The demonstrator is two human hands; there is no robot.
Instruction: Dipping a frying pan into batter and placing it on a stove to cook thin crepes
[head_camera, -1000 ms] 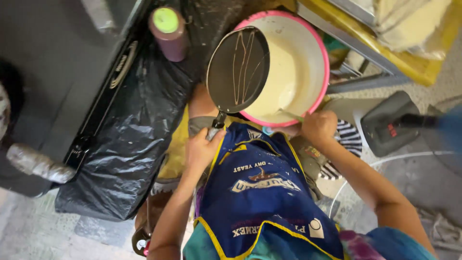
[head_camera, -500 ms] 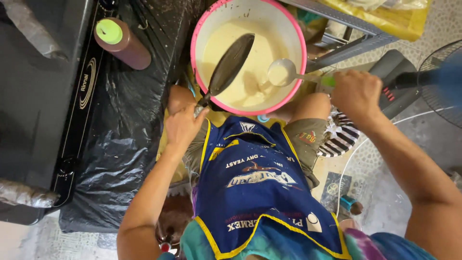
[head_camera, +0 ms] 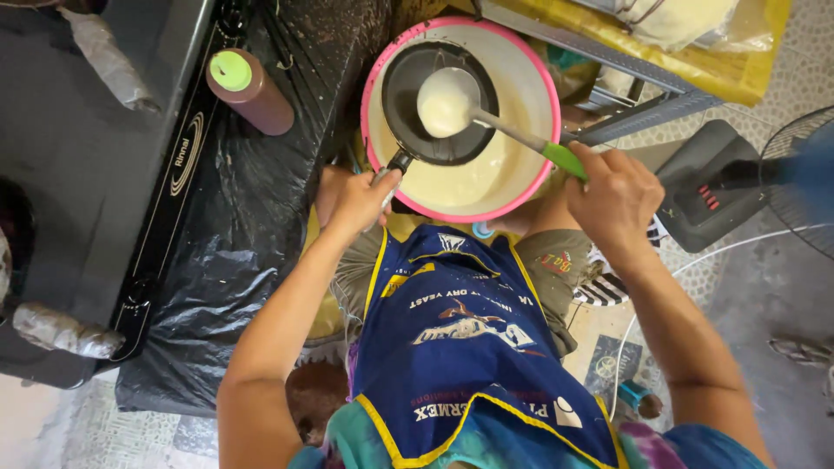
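Observation:
My left hand [head_camera: 356,198] grips the handle of a small black frying pan [head_camera: 439,139], holding it level over a pink-rimmed basin [head_camera: 526,178] of pale batter. My right hand [head_camera: 612,195] holds the green handle of a metal ladle [head_camera: 447,102]. The ladle's bowl is full of batter and sits over the middle of the pan. The basin rests between my knees, above a blue apron [head_camera: 460,339] with yellow trim.
A black gas stove [head_camera: 130,165] stands at the left on black plastic sheeting [head_camera: 234,260]. A brown bottle with a green cap [head_camera: 248,87] stands beside it. A fan base [head_camera: 717,187] and fan grille [head_camera: 795,187] are at the right. Yellow bags [head_camera: 695,43] lie behind the basin.
The pan has turned from tilted on edge to level over the basin. My right hand has lifted the filled ladle out of the batter and brought it over the pan.

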